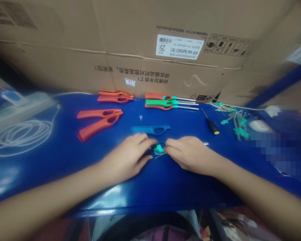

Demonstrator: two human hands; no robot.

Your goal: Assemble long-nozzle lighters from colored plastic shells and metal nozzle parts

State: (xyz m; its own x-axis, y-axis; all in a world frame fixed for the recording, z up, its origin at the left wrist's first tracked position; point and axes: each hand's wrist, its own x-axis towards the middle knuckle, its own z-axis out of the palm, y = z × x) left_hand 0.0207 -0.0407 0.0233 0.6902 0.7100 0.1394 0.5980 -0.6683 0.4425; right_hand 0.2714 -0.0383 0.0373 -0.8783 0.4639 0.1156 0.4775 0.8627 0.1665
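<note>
My left hand (130, 155) is closed, its thumb and fingers pinching the left end of a partly assembled lighter with a dark blue handle. A teal piece (159, 148) and thin wire-like bits show between my hands. My right hand (190, 154) is closed at the right side of this lighter, its fingertips against the teal piece; the grip itself is partly hidden. Just behind my hands lies a blue lighter handle shell (150, 130). A small metal piece (205, 143) shows beyond my right hand; whether it joins the lighter, I cannot tell.
Orange-red lighter shells (100, 124) lie at left. Red and green lighters (160, 103) with metal tubes lie at the back. A screwdriver (212, 125) and several teal-and-metal parts (238, 124) are right. White cable (22, 137) coils left; a cardboard box (130, 43) stands behind.
</note>
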